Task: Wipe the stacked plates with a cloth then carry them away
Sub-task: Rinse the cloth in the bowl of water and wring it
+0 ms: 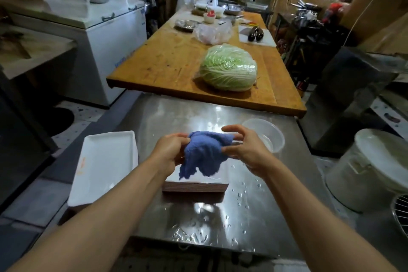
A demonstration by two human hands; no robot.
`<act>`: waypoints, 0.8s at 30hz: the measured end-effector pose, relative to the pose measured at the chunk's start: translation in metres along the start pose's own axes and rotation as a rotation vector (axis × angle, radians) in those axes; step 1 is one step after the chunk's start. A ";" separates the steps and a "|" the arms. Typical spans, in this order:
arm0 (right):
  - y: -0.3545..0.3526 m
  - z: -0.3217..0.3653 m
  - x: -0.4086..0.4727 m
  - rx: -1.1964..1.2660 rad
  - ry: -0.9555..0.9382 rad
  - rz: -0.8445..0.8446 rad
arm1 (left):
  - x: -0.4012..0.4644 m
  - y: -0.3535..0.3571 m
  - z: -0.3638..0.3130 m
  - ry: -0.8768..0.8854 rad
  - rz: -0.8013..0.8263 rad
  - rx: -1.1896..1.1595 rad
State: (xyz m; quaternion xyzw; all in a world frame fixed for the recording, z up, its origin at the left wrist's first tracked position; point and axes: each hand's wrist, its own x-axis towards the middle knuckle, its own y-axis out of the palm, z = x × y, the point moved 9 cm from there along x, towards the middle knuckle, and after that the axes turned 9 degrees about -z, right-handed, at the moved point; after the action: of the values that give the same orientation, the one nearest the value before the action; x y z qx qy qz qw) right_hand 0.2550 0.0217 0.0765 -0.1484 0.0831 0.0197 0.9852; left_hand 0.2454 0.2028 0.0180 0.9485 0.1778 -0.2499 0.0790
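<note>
We hold the cloth (pixel 204 153) bunched between both hands — left hand (pixel 171 152) gripping, right hand (pixel 245 150) pinching, other fingers spread — so flatten it before wiping the plates (pixel 196 185) just below our fingers.

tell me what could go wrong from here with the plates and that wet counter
The steel counter is beaded with water beside the stacked plates, so the stack may slide or slip when lifted. Both the left hand and right hand hold the blue cloth bunched, so it may only smear.
</note>
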 end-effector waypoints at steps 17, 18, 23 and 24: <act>-0.009 -0.004 0.009 -0.613 -0.234 -0.268 | 0.000 -0.010 -0.010 0.223 -0.138 0.139; -0.012 -0.004 0.010 -0.590 -0.230 -0.279 | -0.003 -0.007 -0.016 0.287 -0.134 0.154; -0.028 -0.020 0.017 -0.349 -0.115 -0.317 | -0.017 0.010 -0.032 0.391 -0.060 0.138; -0.030 -0.030 0.020 -0.268 -0.021 -0.308 | -0.020 0.013 -0.035 0.418 -0.052 0.132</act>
State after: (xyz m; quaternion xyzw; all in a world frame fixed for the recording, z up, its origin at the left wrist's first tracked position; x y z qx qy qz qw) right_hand 0.2718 -0.0159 0.0536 -0.2890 0.0458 -0.1189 0.9488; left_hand 0.2501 0.1933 0.0593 0.9779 0.1981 -0.0606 -0.0282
